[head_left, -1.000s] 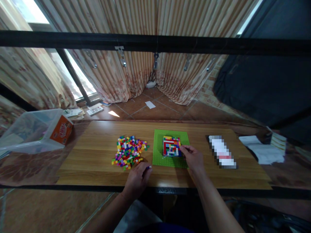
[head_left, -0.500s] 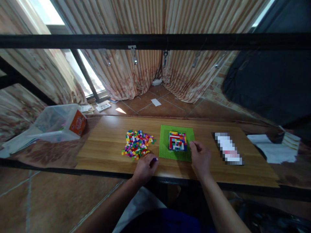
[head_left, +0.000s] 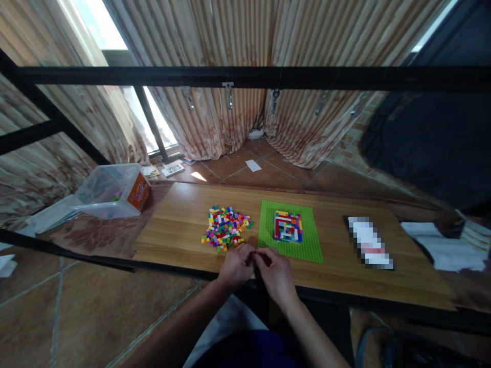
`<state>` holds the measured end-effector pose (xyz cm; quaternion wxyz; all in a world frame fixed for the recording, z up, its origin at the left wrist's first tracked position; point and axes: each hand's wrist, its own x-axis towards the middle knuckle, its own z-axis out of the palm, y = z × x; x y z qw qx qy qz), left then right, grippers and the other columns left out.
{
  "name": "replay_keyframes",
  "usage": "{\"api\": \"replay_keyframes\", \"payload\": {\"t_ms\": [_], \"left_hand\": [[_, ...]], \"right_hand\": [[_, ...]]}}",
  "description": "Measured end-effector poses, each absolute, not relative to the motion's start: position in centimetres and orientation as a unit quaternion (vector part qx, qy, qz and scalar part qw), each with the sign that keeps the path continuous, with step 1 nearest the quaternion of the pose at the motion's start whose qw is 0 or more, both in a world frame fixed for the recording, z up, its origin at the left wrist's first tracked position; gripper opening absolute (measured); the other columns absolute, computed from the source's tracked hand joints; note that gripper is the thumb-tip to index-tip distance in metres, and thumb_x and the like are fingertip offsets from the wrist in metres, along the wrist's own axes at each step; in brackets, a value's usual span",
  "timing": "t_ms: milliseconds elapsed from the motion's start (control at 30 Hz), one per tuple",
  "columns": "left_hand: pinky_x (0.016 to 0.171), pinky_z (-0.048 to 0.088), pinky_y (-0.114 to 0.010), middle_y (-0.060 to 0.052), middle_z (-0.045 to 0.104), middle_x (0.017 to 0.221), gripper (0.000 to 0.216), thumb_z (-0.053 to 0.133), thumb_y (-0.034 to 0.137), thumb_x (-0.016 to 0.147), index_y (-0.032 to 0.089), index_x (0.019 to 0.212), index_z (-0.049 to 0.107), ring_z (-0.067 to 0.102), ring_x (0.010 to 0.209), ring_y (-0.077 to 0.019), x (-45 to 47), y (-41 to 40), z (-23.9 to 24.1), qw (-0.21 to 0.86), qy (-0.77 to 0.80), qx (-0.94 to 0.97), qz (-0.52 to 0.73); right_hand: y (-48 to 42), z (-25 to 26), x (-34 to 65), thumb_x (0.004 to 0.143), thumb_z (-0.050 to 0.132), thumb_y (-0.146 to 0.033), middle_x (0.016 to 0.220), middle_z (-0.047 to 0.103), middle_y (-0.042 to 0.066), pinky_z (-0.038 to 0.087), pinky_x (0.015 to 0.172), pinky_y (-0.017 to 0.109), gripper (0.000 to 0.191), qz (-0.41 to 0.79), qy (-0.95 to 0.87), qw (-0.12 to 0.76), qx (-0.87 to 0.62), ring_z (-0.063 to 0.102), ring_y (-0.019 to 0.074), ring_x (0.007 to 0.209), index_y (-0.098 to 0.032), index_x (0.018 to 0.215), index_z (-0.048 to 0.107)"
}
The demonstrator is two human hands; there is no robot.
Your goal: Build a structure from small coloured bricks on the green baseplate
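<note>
Both L hand (head_left: 236, 267) & R hand (head_left: 276, 272) are shown w/ digits curled & fingertips meeting above the near edge of a wooden table (head_left: 169, 230); whether anything is pinched btwn them can't be told. A loose multicol. brick pile (head_left: 226, 228) is spread just beyond L hand. To the pile's R, a green baseplate (head_left: 311, 244) is laid flat; a brick build (head_left: 287, 226) is set approx. mid-plate, apart from both hands. A dark-edged slab (head_left: 370, 244), face pixelated, is seen farther R.
</note>
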<state>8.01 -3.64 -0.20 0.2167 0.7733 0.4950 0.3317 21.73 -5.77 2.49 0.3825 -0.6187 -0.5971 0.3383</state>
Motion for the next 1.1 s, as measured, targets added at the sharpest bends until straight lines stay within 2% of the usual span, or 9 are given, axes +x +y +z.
{"api": "replay_keyframes", "payload": {"t_ms": [133, 267, 567, 767, 1100], "left_hand": [[0.071, 0.051, -0.028, -0.004, 0.064, 0.079, 0.013, 0.052, 0.013, 0.082, 0.019, 0.087, 0.062, 0.061, 0.075, -0.0155, 7.9, -3.7, -0.1, 0.204, 0.476, 0.781, 0.348], [0.075, 0.052, -0.029, -0.005, 0.067, 0.087, 0.018, 0.048, 0.017, 0.088, 0.019, 0.099, 0.062, 0.063, 0.081, -0.0161, 7.8, -3.9, -0.1, 0.209, 0.459, 0.783, 0.365], [0.065, 0.050, -0.025, -0.006, 0.063, 0.078, 0.021, 0.044, 0.022, 0.092, 0.018, 0.088, 0.065, 0.061, 0.073, -0.0146, 7.7, -4.2, 0.4, 0.223, 0.454, 0.784, 0.360], [0.068, 0.050, -0.026, -0.005, 0.064, 0.079, 0.019, 0.046, 0.022, 0.092, 0.018, 0.086, 0.063, 0.061, 0.076, -0.0153, 7.7, -4.0, 0.9, 0.222, 0.449, 0.789, 0.355], [0.070, 0.050, -0.026, -0.004, 0.065, 0.084, 0.014, 0.047, 0.022, 0.092, 0.019, 0.091, 0.062, 0.063, 0.079, -0.0155, 7.8, -3.8, 0.3, 0.196, 0.454, 0.801, 0.338]], "right_hand": [[-5.8, 2.8, 22.1, 0.083, 0.053, -0.038, 0.089, 0.071, 0.004, 0.048, 0.077, 0.033, 0.024, 0.360, -0.566, 0.423, -0.609, 0.065, 0.0206, 0.083, -0.025, 0.086, 0.072], [-5.7, 2.7, 22.2, 0.082, 0.054, -0.038, 0.088, 0.072, 0.003, 0.048, 0.078, 0.034, 0.023, 0.367, -0.551, 0.423, -0.619, 0.065, 0.0212, 0.084, -0.025, 0.083, 0.072], [-5.1, 2.4, 22.4, 0.080, 0.055, -0.035, 0.082, 0.072, 0.002, 0.047, 0.077, 0.033, 0.020, 0.407, -0.541, 0.407, -0.614, 0.064, 0.0203, 0.080, -0.023, 0.078, 0.071], [-5.7, 2.6, 23.0, 0.077, 0.061, -0.041, 0.082, 0.073, 0.004, 0.049, 0.076, 0.033, 0.022, 0.464, -0.471, 0.459, -0.593, 0.065, 0.0206, 0.080, -0.022, 0.079, 0.073], [-4.5, 2.4, 31.3, 0.065, 0.071, -0.047, 0.074, 0.072, 0.005, 0.051, 0.067, 0.034, 0.033, 0.325, -0.335, 0.567, -0.679, 0.064, 0.0194, 0.067, -0.019, 0.081, 0.074]]}}
